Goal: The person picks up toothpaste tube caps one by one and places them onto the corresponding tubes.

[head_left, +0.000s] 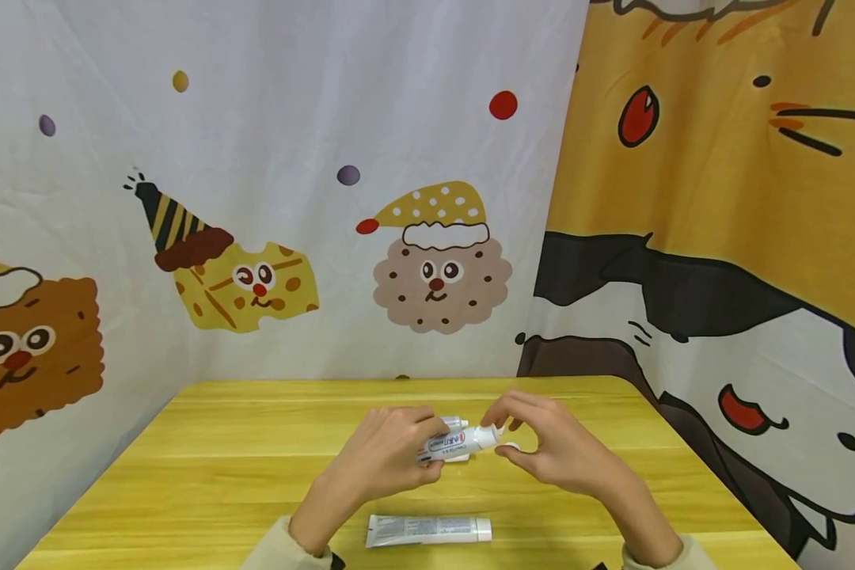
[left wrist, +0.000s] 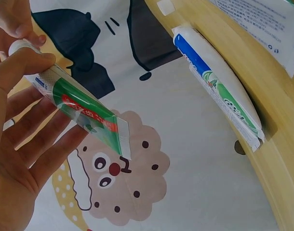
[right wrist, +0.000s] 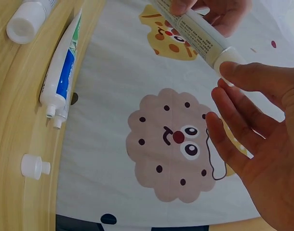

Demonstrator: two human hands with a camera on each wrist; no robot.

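Observation:
My left hand (head_left: pixel 392 447) grips a white toothpaste tube (head_left: pixel 445 447), its capped end pointing right. In the left wrist view this toothpaste tube (left wrist: pixel 86 110) shows a green and red label and a flat crimped end. At the tube's cap (right wrist: pixel 226 57) the thumb and fingertips of my right hand (head_left: pixel 559 443) pinch; the thumb hides part of it. Behind the hands lie two uncapped toothpaste tubes (right wrist: pixel 60 72) side by side, their nozzles bare. Near those nozzles sits a loose white cap (right wrist: pixel 32 166).
Closer to me, another toothpaste tube (head_left: pixel 427 530) with its white cap on lies flat on the yellow wood-grain table (head_left: pixel 256 475). A cloth printed with cartoon figures (head_left: pixel 285 119) hangs behind the table and along its sides.

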